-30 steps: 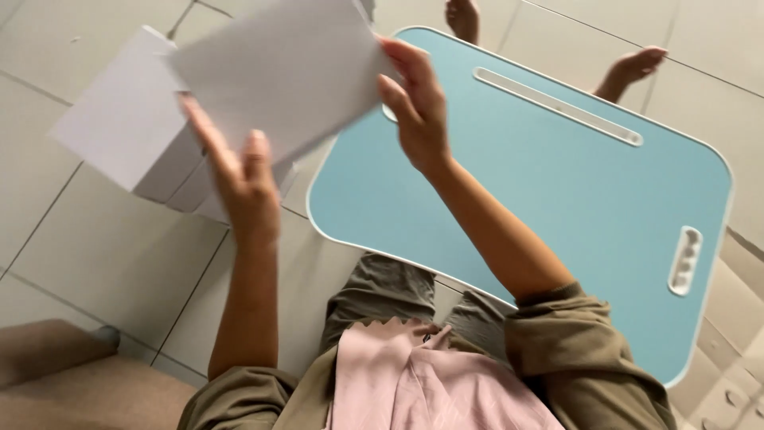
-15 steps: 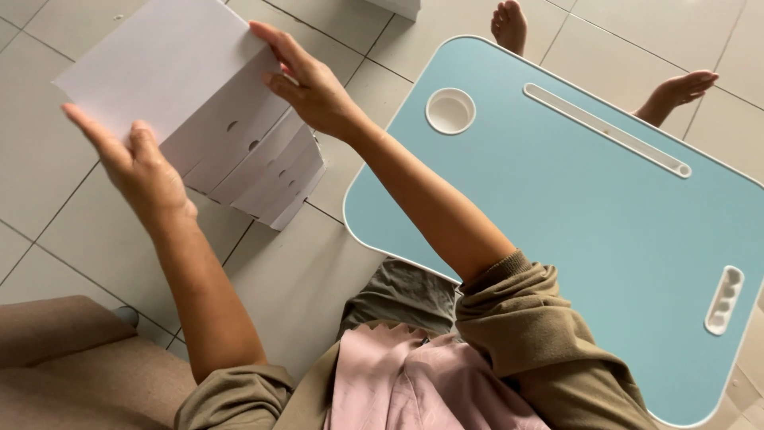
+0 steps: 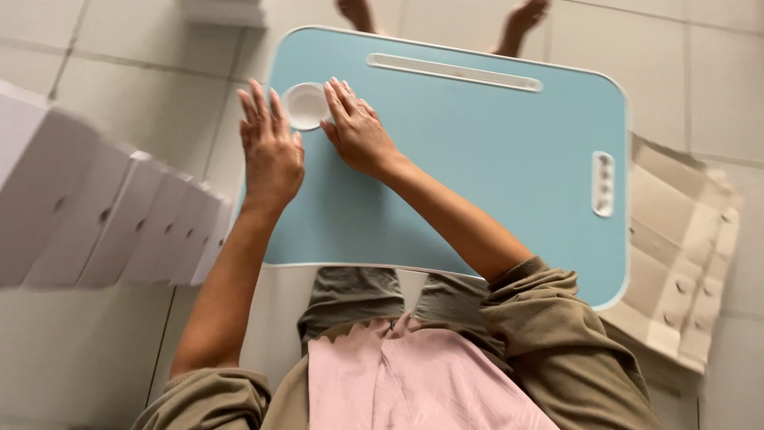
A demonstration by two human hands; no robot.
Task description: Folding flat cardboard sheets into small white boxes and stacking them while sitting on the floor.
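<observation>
Both hands lie flat and empty on the light blue worktop point(image 3: 477, 159), the left hand point(image 3: 270, 151) and right hand point(image 3: 358, 131) flanking its round white cup recess point(image 3: 305, 104); a row of white folded boxes point(image 3: 111, 215) stands on the floor left of the worktop, flattened cardboard point(image 3: 684, 255) to its right

head-worn view, looking steeply down, close over lap table point(image 3: 493, 175)
</observation>
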